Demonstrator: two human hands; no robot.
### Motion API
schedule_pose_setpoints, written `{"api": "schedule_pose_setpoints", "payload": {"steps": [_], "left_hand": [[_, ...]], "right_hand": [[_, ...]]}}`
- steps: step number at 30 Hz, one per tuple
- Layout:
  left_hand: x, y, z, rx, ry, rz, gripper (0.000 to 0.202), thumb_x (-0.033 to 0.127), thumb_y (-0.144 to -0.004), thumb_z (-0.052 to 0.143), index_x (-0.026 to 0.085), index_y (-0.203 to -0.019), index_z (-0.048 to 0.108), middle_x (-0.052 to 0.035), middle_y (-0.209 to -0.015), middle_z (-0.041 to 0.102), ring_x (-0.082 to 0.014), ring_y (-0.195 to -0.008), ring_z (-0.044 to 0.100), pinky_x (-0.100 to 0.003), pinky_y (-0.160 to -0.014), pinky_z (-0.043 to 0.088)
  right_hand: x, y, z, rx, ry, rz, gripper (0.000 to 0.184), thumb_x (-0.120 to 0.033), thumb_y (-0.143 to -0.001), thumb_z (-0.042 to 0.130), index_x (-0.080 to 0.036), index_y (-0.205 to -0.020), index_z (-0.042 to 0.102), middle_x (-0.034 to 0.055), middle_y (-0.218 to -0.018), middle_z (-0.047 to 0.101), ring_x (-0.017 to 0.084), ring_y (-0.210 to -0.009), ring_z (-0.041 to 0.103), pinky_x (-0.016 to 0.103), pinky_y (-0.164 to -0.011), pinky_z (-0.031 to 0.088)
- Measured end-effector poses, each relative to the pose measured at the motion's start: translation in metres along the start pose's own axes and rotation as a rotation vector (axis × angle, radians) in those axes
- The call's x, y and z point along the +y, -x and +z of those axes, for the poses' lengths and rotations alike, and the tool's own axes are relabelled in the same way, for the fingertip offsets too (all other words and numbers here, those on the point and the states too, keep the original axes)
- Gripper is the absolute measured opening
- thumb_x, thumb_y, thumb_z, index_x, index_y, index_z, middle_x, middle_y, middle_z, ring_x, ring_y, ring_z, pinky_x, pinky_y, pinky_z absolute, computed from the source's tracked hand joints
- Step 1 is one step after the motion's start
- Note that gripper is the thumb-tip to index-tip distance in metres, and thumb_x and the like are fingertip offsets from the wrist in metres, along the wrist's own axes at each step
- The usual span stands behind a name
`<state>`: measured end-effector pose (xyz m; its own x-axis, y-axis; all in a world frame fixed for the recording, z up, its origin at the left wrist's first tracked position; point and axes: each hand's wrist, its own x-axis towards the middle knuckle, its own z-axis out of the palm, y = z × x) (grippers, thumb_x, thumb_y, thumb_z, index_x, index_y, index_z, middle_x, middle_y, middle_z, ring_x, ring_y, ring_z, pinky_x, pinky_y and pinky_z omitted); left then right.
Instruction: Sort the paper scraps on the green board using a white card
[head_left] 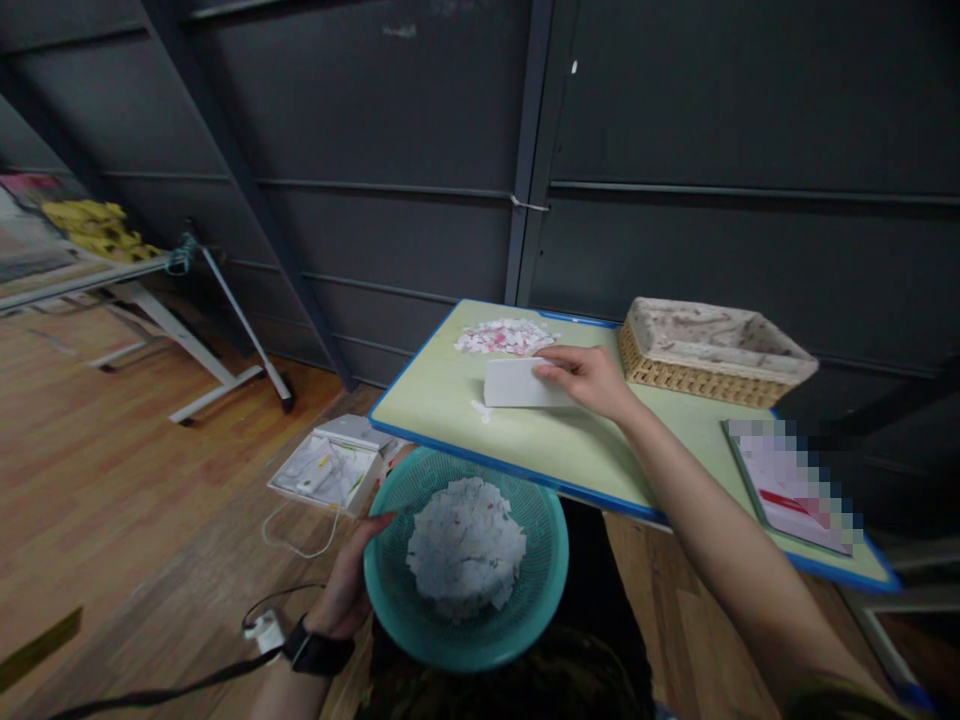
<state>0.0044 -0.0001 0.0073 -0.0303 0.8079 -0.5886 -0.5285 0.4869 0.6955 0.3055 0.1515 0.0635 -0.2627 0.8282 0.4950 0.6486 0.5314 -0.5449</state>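
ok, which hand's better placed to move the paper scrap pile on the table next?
Right, probably: the right hand holds the white card near the scrap pile; the left hand is occupied holding the teal basket.

2 hands, 1 teal colander, 1 white card, 2 paper heaps, 1 wicker basket

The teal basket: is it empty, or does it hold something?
Partly filled: a heap of white scraps lies inside the teal basket, with bare basket wall showing around it.
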Motion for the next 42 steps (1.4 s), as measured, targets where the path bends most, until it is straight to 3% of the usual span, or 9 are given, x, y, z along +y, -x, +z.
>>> {"api": "schedule_pose_setpoints", "payload": {"steps": [7,12,16,21,25,32,37,42], "left_hand": [[-0.003,0.006,0.005,0.017,-0.008,0.05,0.065,0.018,-0.065,0.069,0.021,-0.128,0.054,-0.007,-0.101,0.076,-0.0287,-0.091,0.07,-0.042,-0.083,0.052],[-0.002,0.006,0.006,0.014,0.003,0.064,0.067,0.017,-0.065,0.068,0.024,-0.13,0.052,-0.0038,-0.103,0.076,-0.0263,-0.093,0.069,-0.038,-0.086,0.05],[-0.002,0.004,0.003,0.016,0.014,0.029,0.07,0.016,-0.064,0.068,0.023,-0.132,0.05,-0.0044,-0.102,0.076,-0.027,-0.095,0.069,-0.038,-0.086,0.05],[-0.001,0.001,0.002,0.011,0.021,0.007,0.068,0.016,-0.063,0.07,0.021,-0.129,0.053,-0.0056,-0.099,0.077,-0.029,-0.094,0.069,-0.04,-0.085,0.051],[-0.001,0.001,0.002,0.001,0.022,0.027,0.064,0.017,-0.064,0.069,0.02,-0.126,0.056,-0.0062,-0.098,0.077,-0.0295,-0.093,0.069,-0.042,-0.085,0.051],[-0.003,-0.002,-0.002,-0.001,0.056,-0.013,0.064,0.016,-0.063,0.071,0.018,-0.125,0.057,-0.0066,-0.101,0.076,-0.0277,-0.092,0.07,-0.038,-0.087,0.051],[-0.005,-0.002,-0.003,0.037,0.045,0.006,0.059,0.017,-0.063,0.071,0.017,-0.12,0.061,-0.0068,-0.097,0.077,-0.0284,-0.088,0.07,-0.04,-0.085,0.051],[-0.005,-0.002,-0.002,0.022,0.042,0.027,0.057,0.017,-0.063,0.069,0.017,-0.12,0.061,-0.0073,-0.1,0.076,-0.0299,-0.091,0.069,-0.041,-0.084,0.051]], "right_hand": [[0.002,-0.001,-0.001,-0.09,-0.056,0.009,0.027,-0.036,-0.08,0.058,-0.023,-0.098,0.072,0.0021,-0.1,0.071,0.02,-0.086,0.066,0.031,-0.078,0.05],[0.0,-0.001,0.002,-0.035,-0.066,0.029,0.028,-0.037,-0.08,0.058,-0.021,-0.099,0.072,0.0042,-0.102,0.071,0.021,-0.089,0.065,0.033,-0.079,0.049],[0.001,0.0,0.005,-0.083,-0.099,0.03,0.027,-0.036,-0.08,0.058,-0.022,-0.098,0.072,0.0038,-0.101,0.071,0.021,-0.089,0.065,0.033,-0.08,0.049],[0.003,-0.001,0.006,-0.022,-0.136,0.052,0.03,-0.04,-0.078,0.06,-0.021,-0.098,0.072,0.0055,-0.102,0.07,0.021,-0.09,0.064,0.032,-0.079,0.048],[0.0,0.0,0.008,-0.115,-0.167,0.035,0.028,-0.04,-0.079,0.058,-0.02,-0.094,0.072,0.0041,-0.096,0.071,0.02,-0.084,0.064,0.031,-0.074,0.047],[-0.006,0.003,0.023,0.057,-0.022,0.141,0.032,-0.039,-0.077,0.057,-0.015,-0.097,0.064,0.0051,-0.085,0.067,0.015,-0.066,0.054,0.028,-0.063,0.04],[-0.006,0.005,0.036,-0.015,-0.009,0.19,0.026,-0.039,-0.076,0.055,-0.018,-0.09,0.06,0.0005,-0.066,0.058,0.015,-0.06,0.048,0.026,-0.056,0.033],[-0.007,0.006,0.034,-0.149,-0.146,0.208,0.024,-0.04,-0.074,0.058,-0.018,-0.084,0.059,0.0002,-0.067,0.057,0.013,-0.059,0.047,0.025,-0.054,0.032]]}}
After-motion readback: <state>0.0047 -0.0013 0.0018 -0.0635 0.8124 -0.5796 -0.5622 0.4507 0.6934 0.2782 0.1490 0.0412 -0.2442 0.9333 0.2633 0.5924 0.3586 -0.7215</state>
